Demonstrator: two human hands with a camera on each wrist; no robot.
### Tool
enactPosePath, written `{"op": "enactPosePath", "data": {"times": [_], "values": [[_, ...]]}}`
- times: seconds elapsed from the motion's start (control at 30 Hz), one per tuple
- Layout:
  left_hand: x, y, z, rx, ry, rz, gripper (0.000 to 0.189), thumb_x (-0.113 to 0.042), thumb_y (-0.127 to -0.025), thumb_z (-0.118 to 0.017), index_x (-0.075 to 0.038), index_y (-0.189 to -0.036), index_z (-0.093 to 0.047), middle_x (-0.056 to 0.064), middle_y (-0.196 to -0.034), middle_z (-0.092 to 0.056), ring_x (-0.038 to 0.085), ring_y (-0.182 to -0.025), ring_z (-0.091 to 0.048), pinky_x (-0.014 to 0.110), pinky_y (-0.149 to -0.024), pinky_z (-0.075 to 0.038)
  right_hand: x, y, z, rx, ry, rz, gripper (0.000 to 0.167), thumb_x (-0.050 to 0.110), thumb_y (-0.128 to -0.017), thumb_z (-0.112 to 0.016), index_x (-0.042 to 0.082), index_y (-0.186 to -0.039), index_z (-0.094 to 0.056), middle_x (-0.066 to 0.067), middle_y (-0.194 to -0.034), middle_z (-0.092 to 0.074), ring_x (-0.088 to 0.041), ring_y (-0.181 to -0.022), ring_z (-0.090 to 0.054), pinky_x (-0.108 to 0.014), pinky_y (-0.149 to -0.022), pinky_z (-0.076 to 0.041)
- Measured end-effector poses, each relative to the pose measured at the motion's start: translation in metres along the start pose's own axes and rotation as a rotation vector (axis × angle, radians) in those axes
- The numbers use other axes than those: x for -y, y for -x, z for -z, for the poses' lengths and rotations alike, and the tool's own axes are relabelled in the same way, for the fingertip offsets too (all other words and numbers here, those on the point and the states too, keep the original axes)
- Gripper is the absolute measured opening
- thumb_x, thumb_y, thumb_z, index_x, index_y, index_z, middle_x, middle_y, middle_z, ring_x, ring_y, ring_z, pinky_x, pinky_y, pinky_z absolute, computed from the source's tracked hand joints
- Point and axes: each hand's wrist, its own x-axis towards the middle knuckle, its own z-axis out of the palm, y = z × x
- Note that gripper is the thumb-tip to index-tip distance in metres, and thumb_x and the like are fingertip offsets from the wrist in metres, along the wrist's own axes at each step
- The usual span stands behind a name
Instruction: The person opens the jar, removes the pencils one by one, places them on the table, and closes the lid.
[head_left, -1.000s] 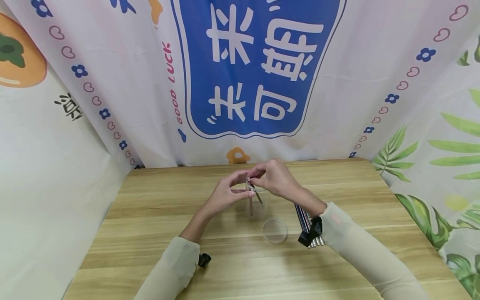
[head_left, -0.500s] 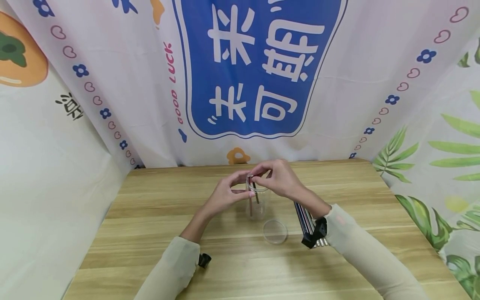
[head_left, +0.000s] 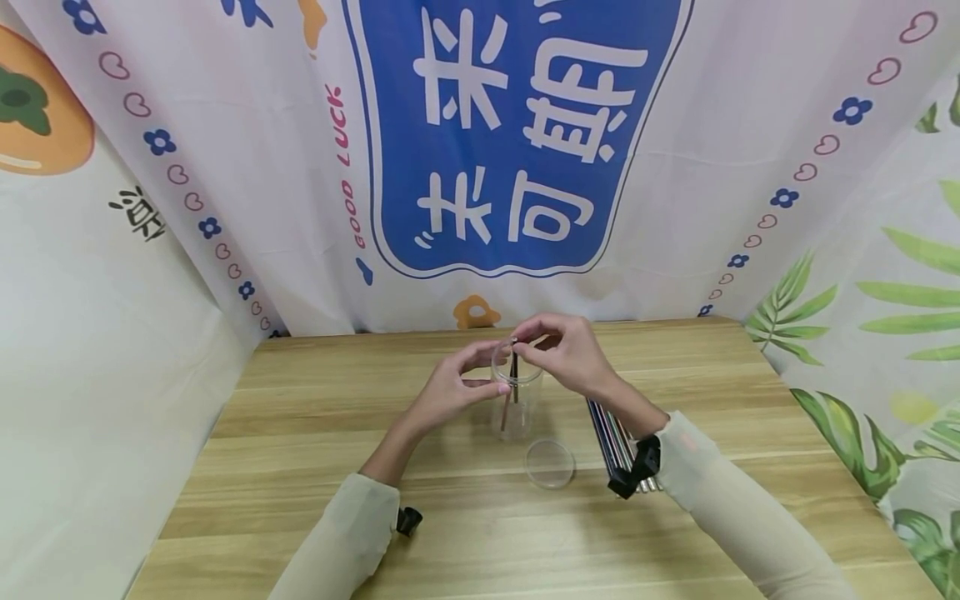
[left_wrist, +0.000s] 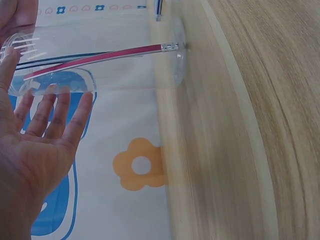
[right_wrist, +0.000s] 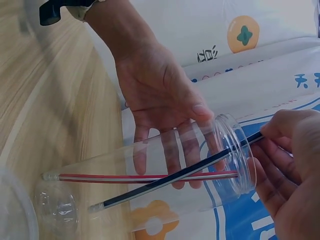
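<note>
A clear plastic jar (head_left: 517, 412) stands upright on the table, and my left hand (head_left: 457, 383) holds it near its mouth, thumb on one side and fingers on the other. Inside leans a red striped pencil (right_wrist: 125, 178), its metal-capped end at the jar's bottom. My right hand (head_left: 570, 354) pinches the top of a dark blue striped pencil (right_wrist: 165, 182) at the rim. Most of that pencil is inside the jar, crossing the red one, and its lower end hangs above the bottom. The left wrist view shows the left palm (left_wrist: 37, 155) beside the jar wall.
A round clear lid (head_left: 550, 463) lies flat on the wooden table (head_left: 465, 542), in front of the jar. Several striped pencils (head_left: 611, 437) lie side by side under the right forearm, partly hidden. A printed cloth (head_left: 300, 250) hangs behind the table.
My right hand has moved slightly right and turned the dark pencil from slanted to nearly upright inside the jar. The red pencil leans a little more. The left hand keeps its place.
</note>
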Motion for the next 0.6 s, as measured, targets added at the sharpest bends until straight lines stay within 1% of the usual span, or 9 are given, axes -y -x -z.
{"op": "enactPosePath", "data": {"times": [0.13, 0.2, 0.3, 0.37, 0.43, 0.53, 0.6], "values": [[0.000, 0.000, 0.000, -0.001, -0.003, -0.010, 0.061, -0.018, -0.092, -0.086, -0.018, -0.147, -0.060, 0.018, -0.143, -0.065, 0.035, -0.134, -0.061, 0.041, -0.105, -0.060, -0.001, 0.002, 0.002, -0.039, -0.062, -0.011, 0.011, -0.003, -0.092, -0.078, -0.001, -0.103, -0.077, -0.013, -0.097, -0.078, -0.016, -0.083, -0.072, -0.023, -0.071, -0.064], [0.000, -0.001, -0.001, -0.002, -0.003, -0.013, 0.060, -0.017, -0.092, -0.086, -0.018, -0.146, -0.060, 0.018, -0.143, -0.065, 0.033, -0.133, -0.062, 0.040, -0.104, -0.061, -0.002, 0.002, 0.004, -0.064, -0.100, -0.012, 0.011, -0.004, -0.092, -0.077, -0.003, -0.104, -0.076, -0.015, -0.097, -0.077, -0.014, -0.082, -0.072, -0.021, -0.071, -0.063], [0.001, -0.002, -0.001, 0.000, 0.012, -0.017, 0.060, -0.014, -0.092, -0.086, -0.016, -0.146, -0.060, 0.022, -0.143, -0.065, 0.039, -0.134, -0.061, 0.039, -0.103, -0.061, -0.003, 0.003, 0.006, -0.110, -0.151, -0.014, 0.012, -0.004, -0.092, -0.077, -0.006, -0.104, -0.075, -0.019, -0.098, -0.076, -0.012, -0.080, -0.070, -0.019, -0.071, -0.062], [0.000, -0.002, -0.002, 0.000, 0.021, -0.019, 0.060, -0.013, -0.092, -0.086, -0.014, -0.146, -0.060, 0.020, -0.142, -0.065, 0.043, -0.134, -0.060, 0.039, -0.103, -0.061, -0.005, 0.003, 0.008, -0.144, -0.179, -0.013, 0.012, -0.004, -0.092, -0.077, -0.007, -0.104, -0.075, -0.019, -0.097, -0.075, -0.011, -0.080, -0.070, -0.018, -0.070, -0.061], [0.000, -0.002, -0.002, 0.000, 0.027, -0.019, 0.062, -0.012, -0.091, -0.086, -0.012, -0.147, -0.059, 0.019, -0.142, -0.066, 0.045, -0.134, -0.059, 0.039, -0.103, -0.061, -0.006, 0.002, 0.009, -0.179, -0.211, -0.018, 0.014, -0.003, -0.092, -0.078, -0.008, -0.104, -0.074, -0.016, -0.096, -0.076, -0.011, -0.081, -0.070, -0.019, -0.072, -0.062], [0.000, -0.001, -0.002, -0.004, 0.020, -0.012, 0.063, -0.012, -0.091, -0.086, -0.012, -0.148, -0.059, 0.015, -0.141, -0.067, 0.042, -0.134, -0.060, 0.038, -0.102, -0.062, -0.006, 0.002, 0.011, -0.229, -0.270, -0.025, 0.017, -0.005, -0.092, -0.078, -0.012, -0.105, -0.071, -0.006, -0.092, -0.078, -0.011, -0.081, -0.072, -0.022, -0.075, -0.064], [0.000, -0.001, -0.001, -0.004, 0.017, -0.010, 0.063, -0.012, -0.091, -0.086, -0.013, -0.148, -0.059, 0.015, -0.142, -0.066, 0.040, -0.133, -0.061, 0.039, -0.102, -0.062, -0.006, 0.001, 0.013, -0.264, -0.340, -0.026, 0.019, -0.008, -0.091, -0.076, -0.015, -0.107, -0.069, -0.001, -0.092, -0.078, -0.012, -0.082, -0.073, -0.026, -0.078, -0.067]]}}
